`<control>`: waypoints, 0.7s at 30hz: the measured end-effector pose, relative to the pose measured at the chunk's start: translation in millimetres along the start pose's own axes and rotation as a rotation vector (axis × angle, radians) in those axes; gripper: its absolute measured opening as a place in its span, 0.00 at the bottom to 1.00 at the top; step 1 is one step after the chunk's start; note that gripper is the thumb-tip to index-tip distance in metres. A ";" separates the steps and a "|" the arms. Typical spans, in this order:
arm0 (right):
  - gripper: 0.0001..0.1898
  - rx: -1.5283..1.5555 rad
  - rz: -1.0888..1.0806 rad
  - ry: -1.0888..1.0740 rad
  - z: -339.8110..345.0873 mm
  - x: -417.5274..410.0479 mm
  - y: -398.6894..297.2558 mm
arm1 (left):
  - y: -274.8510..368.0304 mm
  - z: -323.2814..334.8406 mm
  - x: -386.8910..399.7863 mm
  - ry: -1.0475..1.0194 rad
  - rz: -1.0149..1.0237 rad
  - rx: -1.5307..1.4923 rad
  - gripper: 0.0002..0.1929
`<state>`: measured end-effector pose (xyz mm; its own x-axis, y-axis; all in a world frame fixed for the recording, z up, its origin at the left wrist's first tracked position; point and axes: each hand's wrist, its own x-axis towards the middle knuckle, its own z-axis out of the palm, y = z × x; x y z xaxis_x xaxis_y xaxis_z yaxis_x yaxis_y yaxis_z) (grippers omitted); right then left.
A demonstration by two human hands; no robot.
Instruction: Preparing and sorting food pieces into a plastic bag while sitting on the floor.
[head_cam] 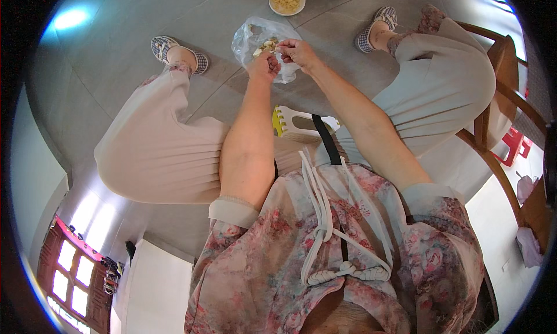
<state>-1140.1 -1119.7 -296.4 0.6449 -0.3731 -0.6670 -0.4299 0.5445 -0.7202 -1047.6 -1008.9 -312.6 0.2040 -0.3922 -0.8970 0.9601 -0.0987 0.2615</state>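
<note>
Both of my hands are over a clear plastic bag [243,42] that lies open on the floor between my feet. Small pale and brownish pieces [266,46], too small to name surely, lie in the bag. My left hand [264,67] is at the bag's near side with its fingers curled; what it holds is hidden. My right hand [296,53] comes in from the right, thumb and forefinger pinched together on a small piece close to the left hand. Just beyond the bag stands a round white bowl [272,8] with pale yellow pieces [287,1] inside.
Beneath me is a white and yellow-green plastic stool [300,121]. My shoes rest on grey floor tiles [109,60] to either side of the bag. At the right are a wooden chair [502,68] and a red plastic stool [511,147]. A white cabinet or box [156,286] stands at lower left.
</note>
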 end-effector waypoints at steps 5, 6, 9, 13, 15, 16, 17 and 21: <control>0.07 -0.089 -0.110 0.044 -16.7 -2.3 1.3 | -4.4 26.9 -10.1 0.026 -0.071 -0.074 0.04; 0.07 -0.086 -0.110 0.032 -9.3 -4.5 -3.0 | -2.8 20.7 -10.2 0.034 -0.063 -0.077 0.04; 0.07 -0.200 -0.112 0.013 4.7 -9.8 -12.5 | -1.6 6.8 -8.3 0.010 0.073 0.028 0.05; 0.07 -0.226 -0.132 0.014 -2.6 -7.0 -10.3 | -1.1 14.8 -10.4 0.077 0.091 0.092 0.04; 0.07 -0.249 -0.137 0.019 -1.7 -7.3 -10.9 | -0.3 15.8 -12.9 0.078 0.100 0.097 0.04; 0.07 -0.258 -0.138 0.017 -2.5 -7.5 -11.3 | -0.6 17.2 -15.0 0.091 0.104 0.114 0.04; 0.07 -0.266 -0.139 0.016 -3.6 -7.8 -11.8 | -0.6 19.2 -16.7 0.104 0.107 0.130 0.03; 0.09 -0.288 -0.135 -0.007 -0.7 -8.2 -15.7 | 2.9 17.3 -17.1 0.134 0.103 0.115 0.03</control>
<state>-1139.1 -1125.8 -279.8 0.7120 -0.4219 -0.5613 -0.5008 0.2551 -0.8271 -1051.6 -1018.3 -290.3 0.3309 -0.2808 -0.9009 0.9064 -0.1713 0.3862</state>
